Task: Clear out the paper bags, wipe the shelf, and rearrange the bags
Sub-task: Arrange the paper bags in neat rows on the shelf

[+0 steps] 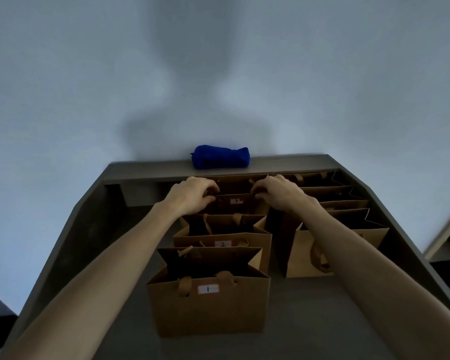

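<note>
Brown paper bags stand upright in two rows on a dark grey shelf [309, 320]. In the left row, bag 1 [208, 310] is nearest, bag 2 [222, 236] is behind it, and bag 3 [235, 203] is farthest back. My left hand [192, 194] grips the top left edge of bag 3 and my right hand [276, 193] grips its top right edge, fingers curled over the rim. The right row holds several more bags [333, 245], partly hidden by my right forearm. A rolled blue cloth [220, 157] lies on the shelf's raised back ledge.
A pale wall rises behind the shelf, with my shadow on it. The shelf's left half beside the bags is bare dark surface [109, 242]. Another shelf edge [442, 242] shows at the far right.
</note>
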Motion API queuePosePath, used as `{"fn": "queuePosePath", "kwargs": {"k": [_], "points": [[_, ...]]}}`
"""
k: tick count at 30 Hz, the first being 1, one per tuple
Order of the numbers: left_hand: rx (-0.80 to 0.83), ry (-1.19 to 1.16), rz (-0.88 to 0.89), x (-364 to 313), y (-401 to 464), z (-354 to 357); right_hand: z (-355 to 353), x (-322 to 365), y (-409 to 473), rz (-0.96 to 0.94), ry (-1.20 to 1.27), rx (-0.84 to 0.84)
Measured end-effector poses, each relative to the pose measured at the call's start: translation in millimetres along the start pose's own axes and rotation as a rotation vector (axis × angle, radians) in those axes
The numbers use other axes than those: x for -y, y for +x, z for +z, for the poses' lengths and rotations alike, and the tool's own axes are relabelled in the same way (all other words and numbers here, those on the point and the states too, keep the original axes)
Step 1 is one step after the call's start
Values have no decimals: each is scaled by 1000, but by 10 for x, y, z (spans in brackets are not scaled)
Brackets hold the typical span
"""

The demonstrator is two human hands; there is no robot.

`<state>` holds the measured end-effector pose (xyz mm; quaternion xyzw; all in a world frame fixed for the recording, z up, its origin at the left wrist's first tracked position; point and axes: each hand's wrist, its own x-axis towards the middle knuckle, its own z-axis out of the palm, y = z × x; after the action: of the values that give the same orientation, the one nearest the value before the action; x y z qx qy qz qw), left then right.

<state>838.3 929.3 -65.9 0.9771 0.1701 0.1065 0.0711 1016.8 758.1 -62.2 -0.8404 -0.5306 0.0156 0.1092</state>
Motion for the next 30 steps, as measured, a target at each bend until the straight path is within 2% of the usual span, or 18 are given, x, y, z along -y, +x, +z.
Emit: {"fn": "queuePosePath", "kwargs": {"k": [3, 7, 15, 22, 26, 30], "points": [[48, 22, -3, 17, 30, 66, 59, -5, 5, 9, -66, 7], [19, 9, -4, 77, 7, 36, 47, 21, -37, -7, -133, -72], [-40, -106, 6, 183, -84, -261, -210, 226, -116, -66, 7, -175], [-56, -92, 64, 267, -416, -159, 28, 333, -423, -66, 22, -238], [0, -190, 99, 281, -575, -81, 275, 318, -566, -79, 131, -268], [-156, -289, 80, 147, -747, -156, 386, 321, -562, -113, 440, -372]]}}
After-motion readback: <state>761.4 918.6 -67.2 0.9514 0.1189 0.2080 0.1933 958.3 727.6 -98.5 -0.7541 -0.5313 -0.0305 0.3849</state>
